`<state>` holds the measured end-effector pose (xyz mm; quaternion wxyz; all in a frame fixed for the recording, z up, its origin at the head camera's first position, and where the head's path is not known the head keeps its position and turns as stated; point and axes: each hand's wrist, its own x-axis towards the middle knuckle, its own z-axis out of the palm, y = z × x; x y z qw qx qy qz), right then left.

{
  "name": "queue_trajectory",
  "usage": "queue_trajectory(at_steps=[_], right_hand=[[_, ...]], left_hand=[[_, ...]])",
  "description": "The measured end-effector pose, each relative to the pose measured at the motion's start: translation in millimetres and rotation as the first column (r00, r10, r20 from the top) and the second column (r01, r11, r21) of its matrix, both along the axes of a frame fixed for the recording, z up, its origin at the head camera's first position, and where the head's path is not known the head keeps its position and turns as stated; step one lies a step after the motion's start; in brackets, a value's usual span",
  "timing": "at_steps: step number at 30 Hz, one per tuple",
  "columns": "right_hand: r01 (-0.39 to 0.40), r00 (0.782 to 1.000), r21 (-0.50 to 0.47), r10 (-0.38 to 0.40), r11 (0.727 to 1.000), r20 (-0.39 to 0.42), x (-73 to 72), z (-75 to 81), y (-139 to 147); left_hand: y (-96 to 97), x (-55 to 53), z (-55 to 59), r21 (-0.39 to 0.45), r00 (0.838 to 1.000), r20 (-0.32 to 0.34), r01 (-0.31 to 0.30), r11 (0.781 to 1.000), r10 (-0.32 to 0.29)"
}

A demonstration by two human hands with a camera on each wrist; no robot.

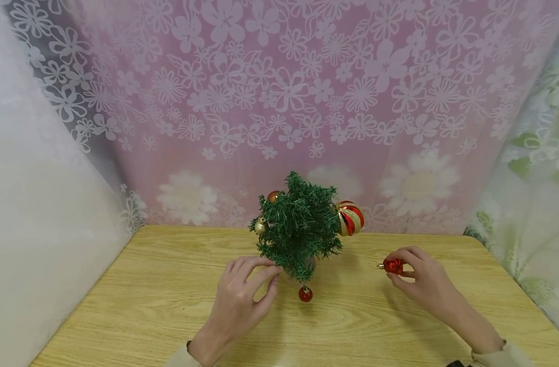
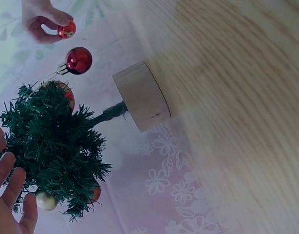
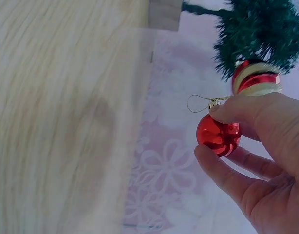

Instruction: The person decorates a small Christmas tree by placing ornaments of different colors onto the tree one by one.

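In the head view a small green artificial Christmas tree (image 1: 302,219) stands on the table, its round base (image 2: 142,96) showing in the left wrist view. My left hand (image 1: 242,290) is at the tree's lower left, thumb and forefinger pinching a branch tip; the other fingers are loosely spread in the left wrist view. Away to the right of the tree, my right hand (image 1: 426,280) holds a shiny red ball ornament (image 3: 218,135) between thumb and fingers. Its gold cap and thin hanging loop (image 3: 198,103) stick out past the thumb.
Hanging on the tree are a red ball (image 1: 305,294) at the front, a large red-and-gold striped ball (image 1: 350,218) at right, a gold ball (image 1: 261,226) and an orange-red ball (image 1: 273,196) at left. Behind the wooden table (image 1: 169,285) hangs a pink floral curtain (image 1: 279,92).
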<state>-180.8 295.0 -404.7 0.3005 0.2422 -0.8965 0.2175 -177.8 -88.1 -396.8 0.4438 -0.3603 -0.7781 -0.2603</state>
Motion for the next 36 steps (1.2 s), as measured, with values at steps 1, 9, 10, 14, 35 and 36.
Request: queue_trajectory(at_steps=[1, 9, 10, 14, 35, 36], right_hand=[[-0.003, 1.0, 0.003, 0.003, 1.0, -0.007, 1.6, 2.0, -2], [-0.034, 0.999, -0.012, 0.034, 0.999, -0.04, 14.0, 19.8, -21], [-0.04, 0.998, -0.015, 0.039, 0.999, -0.045, 15.4, 21.6, -23], [-0.074, 0.996, -0.042, 0.072, 0.996, -0.053, 21.0, 27.8, -32], [-0.266, 0.957, -0.096, 0.25, 0.959, -0.15, 56.8, 54.2, -72], [-0.27, 0.955, -0.09, 0.254, 0.959, -0.153, 58.3, 55.9, -74]], left_hand=[[0.7, 0.1, 0.7, 0.009, 1.0, -0.007, 0.015, 1.0, -0.015], [8.0, 3.6, 5.0, 0.074, 0.992, -0.005, 0.129, 0.989, -0.129], [8.7, 4.4, 5.4, 0.087, 0.989, 0.016, 0.143, 0.986, -0.145], [11.6, 8.1, 7.0, 0.152, 0.965, 0.136, 0.201, 0.968, -0.222], [31.1, 35.8, 20.2, 0.59, 0.181, 0.778, 0.118, 0.799, -0.601], [31.3, 35.1, 21.0, 0.607, 0.141, 0.776, 0.1, 0.789, -0.615]])
